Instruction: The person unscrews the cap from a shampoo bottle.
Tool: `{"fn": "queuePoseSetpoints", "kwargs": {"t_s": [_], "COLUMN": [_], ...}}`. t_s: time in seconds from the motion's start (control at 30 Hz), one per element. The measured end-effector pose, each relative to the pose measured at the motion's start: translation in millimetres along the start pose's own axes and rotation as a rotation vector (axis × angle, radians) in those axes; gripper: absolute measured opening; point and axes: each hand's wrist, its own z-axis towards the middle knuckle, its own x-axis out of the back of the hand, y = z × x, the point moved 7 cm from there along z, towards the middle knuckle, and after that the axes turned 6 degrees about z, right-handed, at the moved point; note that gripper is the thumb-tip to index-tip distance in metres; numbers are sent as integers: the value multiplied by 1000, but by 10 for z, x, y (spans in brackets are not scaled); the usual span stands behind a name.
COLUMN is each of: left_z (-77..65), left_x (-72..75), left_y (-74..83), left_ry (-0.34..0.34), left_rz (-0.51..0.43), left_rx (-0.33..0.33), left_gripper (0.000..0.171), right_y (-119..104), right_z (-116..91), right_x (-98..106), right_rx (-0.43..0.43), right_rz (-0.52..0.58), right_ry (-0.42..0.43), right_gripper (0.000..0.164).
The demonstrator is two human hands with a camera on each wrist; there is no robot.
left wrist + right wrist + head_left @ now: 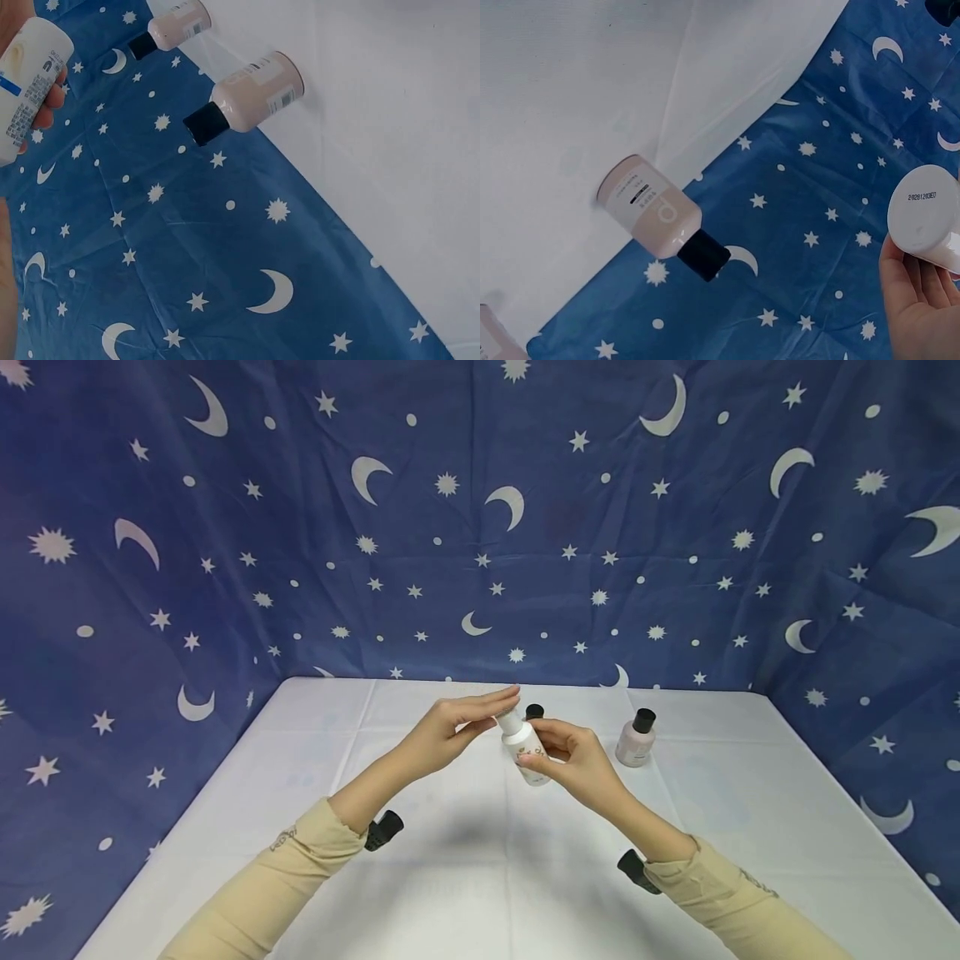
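Fingers of the right hand (581, 766) pinch the white bottle (527, 750); fingers of the left hand (448, 732) straight, together, across its top. Starry blue cloth (420, 610), largest, backs and flanks white tabletop (450, 906); far edge runs along cloth, side edges splay toward viewer. Cream sleeves (270, 881) enter lower left and lower right, broad tabletop between; widest side room lies left of left hand. Pink bottle (635, 745), black-capped, upright, right of right hand, well in from right edge. White bottle held tilted above tabletop, top leaning left. Black devices (385, 831) at both wrists. Black cap (535, 712) behind white bottle, smallest.
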Motion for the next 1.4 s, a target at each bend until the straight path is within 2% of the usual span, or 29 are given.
{"fn": "queuePoseSetpoints", "kwargs": {"t_s": [0.1, 0.33, 0.5, 0.7, 0.83, 0.93, 1.1, 1.17, 1.23, 1.3, 1.33, 1.4], "left_z": [1, 57, 82, 62, 44, 49, 61, 56, 45, 35, 30, 24], "left_x": [-13, 24, 63, 81, 92, 105, 115, 105, 87, 60, 46, 16], "left_y": [23, 33, 16, -31, -60, -77, -100, -110, -115, -100, -85, -39], "left_ry": [-21, 37, 80, 168, 226, 243, 242, 232, 215, 180, 156, 94], "left_rz": [7, 68, 97, 93, 74, 70, 79, 74, 58, 35, 25, 16], "left_rx": [-26, -11, 44, 125, 155, 173, 211, 229, 240, 229, 211, 158], "left_gripper": [39, 33, 28, 19, 17, 18, 27, 44, 68, 86, 85, 67], "right_y": [-4, -56, -61, -58, -77, -97, -103, -99, -98, -97, -99, -90], "right_z": [-12, -14, -15, -21, -15, -7, 6, 11, 13, 11, 8, 1], "right_x": [0, 17, 46, 38, 28, 21, -10, -20, -24, -20, -16, 0], "right_rx": [3, 25, 27, 31, 44, 48, 34, 31, 33, 37, 38, 40], "right_rz": [-3, -22, -39, -37, -40, -45, -24, -19, -18, -24, -27, -25], "right_ry": [-6, -6, -2, -16, -26, -32, -53, -55, -54, -50, -49, -50], "right_gripper": [45, 45, 44, 44, 44, 45, 46, 46, 46, 46, 47, 47]}}
